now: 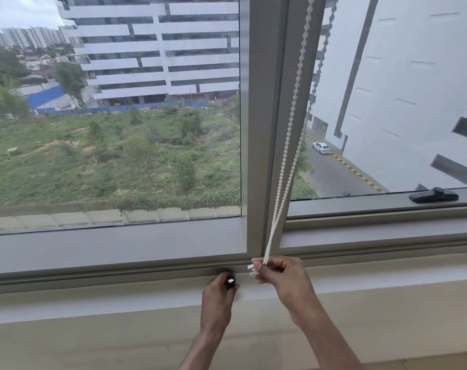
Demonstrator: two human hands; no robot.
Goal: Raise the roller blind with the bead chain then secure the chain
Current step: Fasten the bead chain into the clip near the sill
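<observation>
Head view: right hand pinching bead chain above windowsill; left hand, grip around black object

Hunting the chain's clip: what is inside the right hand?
The bead chain runs into the right hand; a white plastic piece pokes out. Its grip hides the loop's bottom.

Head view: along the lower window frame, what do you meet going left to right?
The left hand gripping a small black object → right hand pinching the bead chain → black window handle.
</observation>
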